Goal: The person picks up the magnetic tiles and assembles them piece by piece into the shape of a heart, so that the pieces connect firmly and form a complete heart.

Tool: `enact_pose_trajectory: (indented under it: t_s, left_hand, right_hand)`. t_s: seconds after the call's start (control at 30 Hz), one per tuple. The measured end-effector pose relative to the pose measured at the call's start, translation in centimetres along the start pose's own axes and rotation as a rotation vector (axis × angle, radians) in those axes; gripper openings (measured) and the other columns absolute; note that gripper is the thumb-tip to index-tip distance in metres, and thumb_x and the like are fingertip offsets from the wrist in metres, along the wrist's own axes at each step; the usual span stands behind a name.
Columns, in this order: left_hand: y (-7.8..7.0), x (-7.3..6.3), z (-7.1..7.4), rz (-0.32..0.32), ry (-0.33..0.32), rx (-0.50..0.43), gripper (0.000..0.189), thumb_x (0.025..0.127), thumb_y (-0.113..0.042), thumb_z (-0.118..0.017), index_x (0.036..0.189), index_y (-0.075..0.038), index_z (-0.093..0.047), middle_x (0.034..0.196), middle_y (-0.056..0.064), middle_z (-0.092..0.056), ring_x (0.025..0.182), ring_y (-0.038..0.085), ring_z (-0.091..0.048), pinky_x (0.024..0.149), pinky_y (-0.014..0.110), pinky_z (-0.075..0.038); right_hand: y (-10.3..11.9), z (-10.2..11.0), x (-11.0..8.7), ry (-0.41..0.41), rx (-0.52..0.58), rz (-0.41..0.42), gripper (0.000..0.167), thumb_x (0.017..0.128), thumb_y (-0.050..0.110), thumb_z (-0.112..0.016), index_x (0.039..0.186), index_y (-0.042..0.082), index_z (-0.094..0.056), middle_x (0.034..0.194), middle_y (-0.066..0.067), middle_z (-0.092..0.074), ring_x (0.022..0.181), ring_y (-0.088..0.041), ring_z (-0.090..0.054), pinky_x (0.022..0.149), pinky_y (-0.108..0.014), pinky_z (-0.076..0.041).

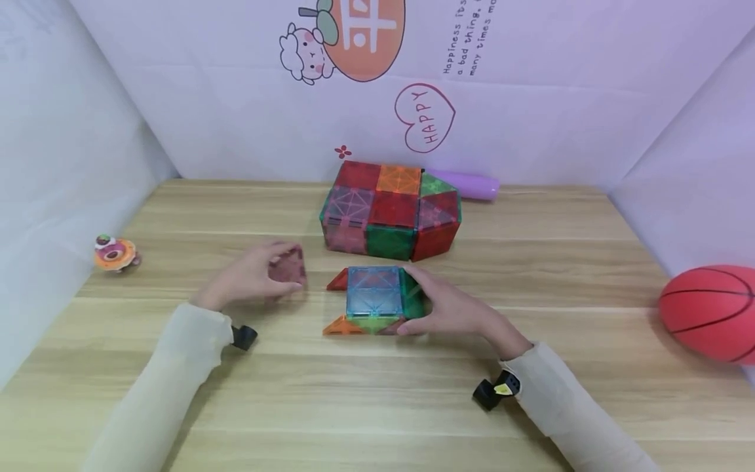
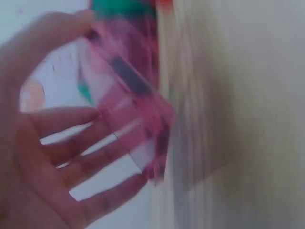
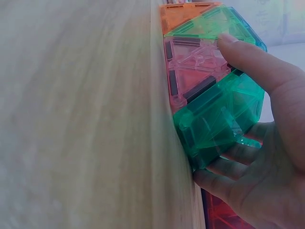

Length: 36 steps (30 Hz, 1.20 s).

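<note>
My left hand (image 1: 253, 273) pinches a translucent pink magnetic tile (image 2: 131, 98) between thumb and fingers, just above the table; it is blurred in the left wrist view. To its right sits a small block built of magnetic tiles, with a light blue square top (image 1: 375, 290). Its near side has a green triangle tile (image 3: 214, 24), a pink triangle tile (image 3: 193, 52) and an orange triangle tile (image 1: 344, 326). A red triangle tile (image 1: 338, 280) juts out at the far left. My right hand (image 1: 451, 306) holds the block's right end, around a green tile (image 3: 221, 117).
Behind stands a larger multicoloured tile block (image 1: 392, 213) with a purple cylinder (image 1: 472, 185) beside it. A donut-shaped toy (image 1: 115, 254) is at the table's left edge, and a red basketball-patterned ball (image 1: 710, 313) at the right. White printed sheets (image 1: 531, 124) enclose the table.
</note>
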<state>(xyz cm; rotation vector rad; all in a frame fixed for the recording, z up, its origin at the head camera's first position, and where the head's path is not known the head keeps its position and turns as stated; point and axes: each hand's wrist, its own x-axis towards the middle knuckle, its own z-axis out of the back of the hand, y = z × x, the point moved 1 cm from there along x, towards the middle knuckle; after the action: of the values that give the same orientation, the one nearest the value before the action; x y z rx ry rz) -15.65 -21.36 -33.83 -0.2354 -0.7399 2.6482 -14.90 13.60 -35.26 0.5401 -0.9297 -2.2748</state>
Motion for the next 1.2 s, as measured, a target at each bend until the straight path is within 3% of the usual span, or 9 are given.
enact_pose_trajectory:
  t_s: [0.2,0.33,0.6,0.8,0.97,1.2]
  left_hand:
    - [-4.4,0.1,-2.1,-0.179,0.031,-0.183,0.077,0.079,-0.026,-0.076,0.143,-0.002,-0.040,0.134,0.012,-0.049,0.116,0.027,-0.054,0.092,0.044,-0.050]
    - [-6.0,0.4,-3.0,-0.212,0.061,-0.210,0.080,0.078,-0.025,-0.077,0.145,-0.003,-0.038,0.141,0.011,-0.043,0.123,0.028,-0.049,0.098,0.046,-0.046]
    - [-6.3,0.2,-3.2,-0.182,0.073,-0.202,0.080,0.078,-0.027,-0.078,0.143,-0.004,-0.039,0.145,0.010,-0.040,0.128,0.027,-0.044,0.102,0.046,-0.044]
    - [-6.6,0.0,-3.5,-0.170,0.101,-0.184,0.091,0.076,-0.033,-0.080,0.148,-0.007,-0.030,0.147,0.010,-0.037,0.129,0.026,-0.042,0.104,0.048,-0.041]
    - [-6.7,0.2,-3.9,-0.175,0.114,-0.173,0.097,0.075,-0.035,-0.081,0.149,-0.006,-0.026,0.142,0.009,-0.041,0.122,0.023,-0.047,0.102,0.044,-0.043]
    - [-6.5,0.3,-4.1,-0.176,0.110,-0.175,0.088,0.077,-0.027,-0.079,0.147,-0.005,-0.029,0.128,0.007,-0.052,0.110,0.019,-0.054,0.092,0.038,-0.049]
  right_hand:
    - [0.1,0.1,0.0,-0.007,0.002,0.017,0.102,0.075,0.046,-0.077,0.152,0.017,-0.017,0.150,-0.008,-0.031,0.137,-0.030,-0.032,0.108,-0.054,-0.033]
    - [0.0,0.1,-0.1,-0.017,0.010,0.010,0.101,0.075,0.045,-0.078,0.152,0.018,-0.017,0.150,-0.009,-0.031,0.137,-0.031,-0.031,0.108,-0.055,-0.033]
    - [0.0,0.1,-0.1,-0.008,0.002,0.021,0.102,0.076,0.045,-0.077,0.152,0.016,-0.016,0.152,-0.009,-0.028,0.138,-0.030,-0.030,0.109,-0.054,-0.032]
    - [0.0,0.0,-0.1,-0.013,0.003,0.028,0.102,0.076,0.044,-0.077,0.152,0.017,-0.017,0.152,-0.009,-0.029,0.137,-0.030,-0.032,0.109,-0.054,-0.032]
    - [0.2,-0.1,-0.1,-0.014,0.002,0.020,0.101,0.076,0.044,-0.077,0.152,0.016,-0.016,0.153,-0.010,-0.029,0.138,-0.031,-0.031,0.110,-0.054,-0.031]
    - [0.2,-0.2,0.0,-0.036,-0.013,0.020,0.101,0.075,0.047,-0.077,0.152,0.017,-0.018,0.151,-0.008,-0.031,0.137,-0.030,-0.033,0.108,-0.055,-0.033]
